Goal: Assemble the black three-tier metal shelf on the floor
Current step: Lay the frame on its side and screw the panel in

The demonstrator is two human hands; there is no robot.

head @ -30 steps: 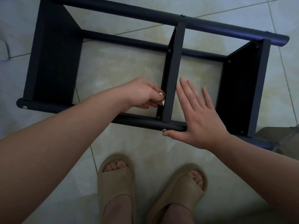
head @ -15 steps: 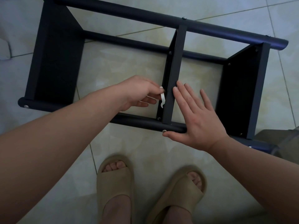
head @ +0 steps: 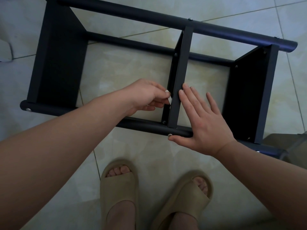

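Observation:
The black metal shelf (head: 61, 63) lies on its side on the tiled floor, its three tier panels standing between round tubes. My left hand (head: 146, 95) pinches a small white tool (head: 169, 100) against the left face of the middle tier panel (head: 180, 77), near its lower end. My right hand (head: 204, 120) lies flat with straight fingers: the fingertips touch the middle panel's right edge and the thumb presses the near tube (head: 149, 126) beside a silver bolt head (head: 169, 134).
My two feet in beige slippers (head: 119, 193) stand on the tiles just in front of the near tube. A grey-brown object (head: 289, 146) sits at the right edge by the shelf's end. A pale object (head: 5, 50) lies at the far left.
The left hand's white tool came into sight against the middle panel and has shifted slightly. My right hand's fingertips slid left onto the panel's edge. The shelf has stayed put.

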